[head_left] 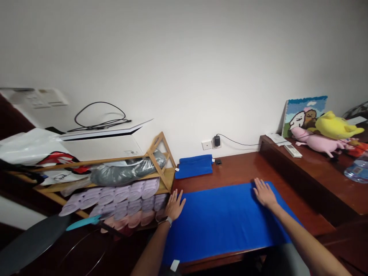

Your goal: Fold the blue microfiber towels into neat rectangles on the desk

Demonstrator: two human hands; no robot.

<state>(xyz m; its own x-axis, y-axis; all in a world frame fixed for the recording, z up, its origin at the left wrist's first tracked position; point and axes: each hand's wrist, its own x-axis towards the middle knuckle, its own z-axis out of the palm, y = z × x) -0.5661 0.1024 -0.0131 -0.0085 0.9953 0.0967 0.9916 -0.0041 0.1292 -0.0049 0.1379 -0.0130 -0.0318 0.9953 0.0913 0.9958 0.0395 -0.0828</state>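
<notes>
A blue cloth point(218, 220) lies spread out over the dark red wooden desk, with a white tag at its near left corner. My left hand point(174, 206) rests at its far left edge, fingers apart and holding nothing. On the far right corner of the cloth lies my right hand point(265, 193), flat with the fingers stretched out. Beyond them, against the wall, a second blue cloth point(194, 166) is folded into a small rectangle with white tags showing at its ends.
To the left, a wooden rack point(161, 161) carries a white box point(103, 147), plastic bags and rows of purple slippers point(123, 193). A raised ledge on the right holds a remote control point(293, 150), plush toys point(319, 142) and a plastic bottle point(358, 168). A black charger point(217, 141) sits in the wall socket.
</notes>
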